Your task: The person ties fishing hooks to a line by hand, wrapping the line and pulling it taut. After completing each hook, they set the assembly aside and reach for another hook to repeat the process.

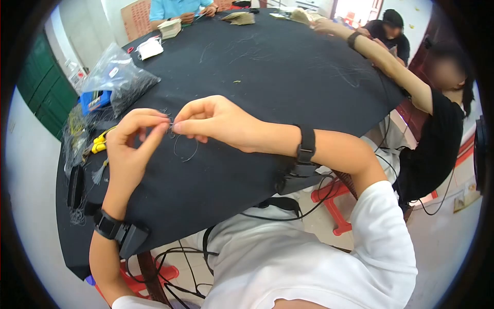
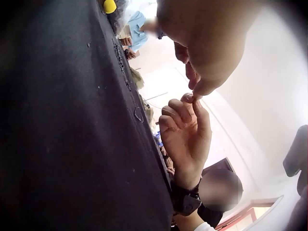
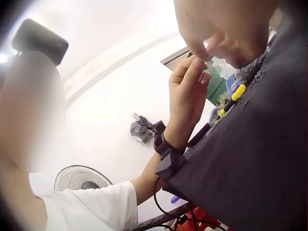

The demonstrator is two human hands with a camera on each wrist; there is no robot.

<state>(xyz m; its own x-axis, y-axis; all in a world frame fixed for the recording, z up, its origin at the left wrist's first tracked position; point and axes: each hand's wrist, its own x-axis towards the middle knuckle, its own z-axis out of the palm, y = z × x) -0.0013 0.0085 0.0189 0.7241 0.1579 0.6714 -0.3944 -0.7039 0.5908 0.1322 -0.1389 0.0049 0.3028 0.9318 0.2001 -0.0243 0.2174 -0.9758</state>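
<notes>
In the head view my left hand (image 1: 128,141) and right hand (image 1: 221,123) meet fingertip to fingertip over the black-covered table (image 1: 236,180). Between thumb and forefinger each hand pinches a thin grey strand (image 1: 196,148), whose loose loop hangs below the right fingers. The pinched part is small and mostly hidden by the fingertips. From the left wrist view, the right hand (image 2: 185,134) has its thumb and forefinger together, the other fingers curled. The right wrist view has the left hand (image 3: 187,96) pinching close against the right fingertips.
Left of my hands lie a yellow-handled tool (image 1: 99,143), a black case (image 1: 75,185) and tangled strands (image 1: 77,129). Behind them stand a clear bag of dark pieces (image 1: 135,85) and a blue box (image 1: 95,101). Loose strands (image 1: 345,74) lie across the table; other people sit around it.
</notes>
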